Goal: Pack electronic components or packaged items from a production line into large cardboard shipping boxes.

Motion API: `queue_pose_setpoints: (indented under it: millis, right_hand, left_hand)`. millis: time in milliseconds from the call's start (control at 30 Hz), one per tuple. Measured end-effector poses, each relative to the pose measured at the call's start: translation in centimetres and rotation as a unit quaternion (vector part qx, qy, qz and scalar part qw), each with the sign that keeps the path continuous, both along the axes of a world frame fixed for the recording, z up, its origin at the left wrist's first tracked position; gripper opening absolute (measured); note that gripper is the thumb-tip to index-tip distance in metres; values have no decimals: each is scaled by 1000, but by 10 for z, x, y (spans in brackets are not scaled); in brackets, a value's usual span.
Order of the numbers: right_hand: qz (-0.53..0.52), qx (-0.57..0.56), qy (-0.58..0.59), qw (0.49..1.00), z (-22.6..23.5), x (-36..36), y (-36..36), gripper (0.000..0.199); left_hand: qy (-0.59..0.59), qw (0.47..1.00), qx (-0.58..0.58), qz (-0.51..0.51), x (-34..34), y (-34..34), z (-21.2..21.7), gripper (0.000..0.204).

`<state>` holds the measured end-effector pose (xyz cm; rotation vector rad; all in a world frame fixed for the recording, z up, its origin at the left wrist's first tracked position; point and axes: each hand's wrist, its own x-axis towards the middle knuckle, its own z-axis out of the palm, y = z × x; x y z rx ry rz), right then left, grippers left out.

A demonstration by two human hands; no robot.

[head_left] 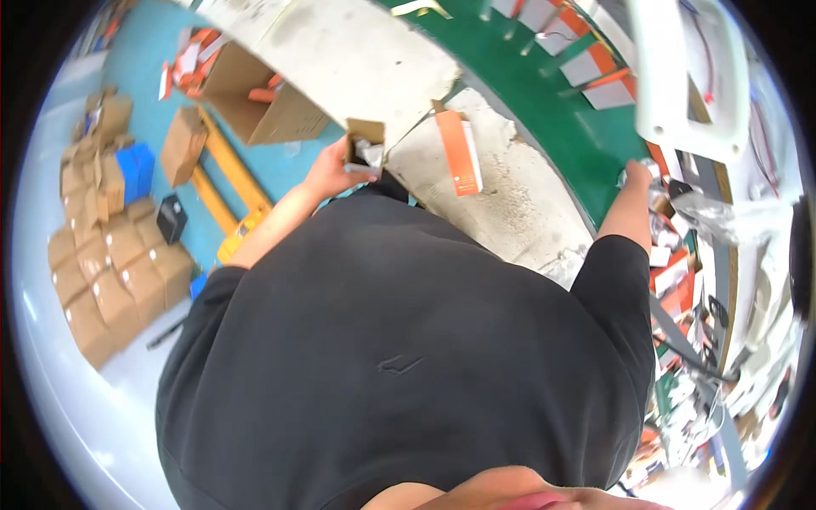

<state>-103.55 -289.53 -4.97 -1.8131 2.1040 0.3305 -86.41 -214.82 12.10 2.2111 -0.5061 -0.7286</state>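
My left hand (pixel 327 174) grips a small open carton (pixel 365 128) near the edge of the white worktop. The carton's mouth faces up, and something whitish in clear plastic (pixel 368 153) shows inside it. An orange-and-white carton (pixel 461 157) with an open end flap lies on the worktop just to the right of it. Far off to the right, my right hand (pixel 639 173) reaches across the green surface. Its fingers are curled in, with a bit of something shiny and pale beside them; what they hold is too small to make out.
Several orange-and-white cartons (pixel 586 65) line the far side of the green conveyor surface (pixel 527 102). A white frame (pixel 654 68) stands above it, with clear plastic bags (pixel 714 208) nearby. At left are a large open cardboard box (pixel 246 102), a yellow pallet jack (pixel 242 229) and stacked brown boxes (pixel 115 280).
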Motion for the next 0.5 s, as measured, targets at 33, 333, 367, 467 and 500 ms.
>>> queue_pose_setpoints:
  millis: [33,333,367,467,500]
  right_hand:
    - [63,29,29,997,-4,25,15,58]
    - [283,-44,42,957,39,83,220,50]
    - [294,-72,30,953,47,82,237,50]
    - [243,-105,-103,959,85,80,277,55]
    - [232,-113,-104,960,95,76,285,55]
  left_hand:
    - [-5,1000,6,9,-7,2,8,72]
    - [-10,998,-63,29,24,-19,-19,62]
    - [-1,998,-59,19,30,-24,-20,62]
    - [-49,996,-65,20,43,-39,-33,64]
    - [-63,995,-78,25,49,-45,-39,65]
